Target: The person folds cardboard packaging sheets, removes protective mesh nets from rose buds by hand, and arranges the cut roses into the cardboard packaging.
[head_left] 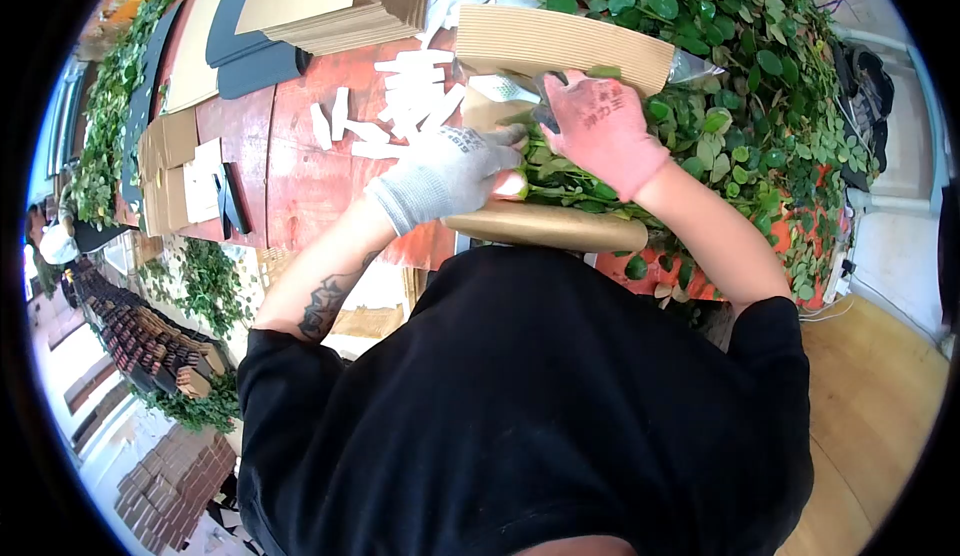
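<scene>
A person in a black short-sleeved shirt (540,386) is leaning over a red wooden tabletop (300,146), both gloved hands working close together over green leafy stems (572,184). The left hand (445,171), in a grey-white knit glove with darker fingertips, is curling its fingers beside a pale pink-and-white flower head (512,185) at the near end of the stems; how firmly it is gripping, an onlooker cannot tell. The right hand (600,131), in a pink glove with dark lettering, is bending its thumb and fingers down above the stems, next to a white patterned tag (498,88); whether it is pinching anything, one cannot tell, as its fingertips are partly hidden. The stems are lying between a ribbed tan paper sheet (565,46) on the far side and a curved, smooth brown paper piece (545,226) just in front of the shirt. A scatter of small white strips (410,81) is lying to the left of the ribbed sheet, and a thick stack of brown cardboard sheets (345,31) is standing beyond. A large heap of green leafy branches (735,156) is covering the right side, while a slim black object (235,201) is resting at the left.
</scene>
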A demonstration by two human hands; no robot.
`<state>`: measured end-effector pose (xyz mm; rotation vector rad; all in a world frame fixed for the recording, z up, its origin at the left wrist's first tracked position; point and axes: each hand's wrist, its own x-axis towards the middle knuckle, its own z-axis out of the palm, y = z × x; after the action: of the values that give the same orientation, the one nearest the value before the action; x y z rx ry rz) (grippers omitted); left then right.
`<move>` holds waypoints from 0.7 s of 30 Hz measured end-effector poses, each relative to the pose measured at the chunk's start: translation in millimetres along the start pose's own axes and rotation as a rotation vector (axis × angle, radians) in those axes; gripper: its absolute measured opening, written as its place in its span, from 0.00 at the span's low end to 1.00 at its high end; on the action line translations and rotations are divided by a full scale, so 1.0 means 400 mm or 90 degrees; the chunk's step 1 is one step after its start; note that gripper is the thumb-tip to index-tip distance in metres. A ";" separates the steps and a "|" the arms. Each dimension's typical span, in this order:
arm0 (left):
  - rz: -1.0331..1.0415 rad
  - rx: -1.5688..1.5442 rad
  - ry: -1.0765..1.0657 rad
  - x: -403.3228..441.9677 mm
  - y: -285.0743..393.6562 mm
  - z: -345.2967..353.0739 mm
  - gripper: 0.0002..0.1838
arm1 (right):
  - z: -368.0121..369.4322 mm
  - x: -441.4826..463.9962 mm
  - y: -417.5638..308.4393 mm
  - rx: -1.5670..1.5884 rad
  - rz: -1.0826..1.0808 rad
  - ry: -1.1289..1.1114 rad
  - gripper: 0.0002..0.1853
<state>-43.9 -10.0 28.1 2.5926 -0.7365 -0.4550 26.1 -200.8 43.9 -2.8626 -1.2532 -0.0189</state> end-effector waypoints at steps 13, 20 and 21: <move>0.010 0.006 0.014 -0.008 -0.015 0.025 0.16 | 0.039 0.015 0.024 -0.014 -0.040 -0.067 0.18; -0.075 0.011 -0.057 -0.005 0.023 -0.017 0.15 | 0.030 0.017 0.016 -0.053 -0.052 -0.164 0.27; -0.047 -0.020 -0.026 0.001 0.008 -0.009 0.15 | 0.036 0.024 0.021 -0.044 -0.033 -0.159 0.27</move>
<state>-43.4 -11.4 32.7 2.5952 -0.6446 -0.5382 39.0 -199.3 29.5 -2.9631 -1.3906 0.3110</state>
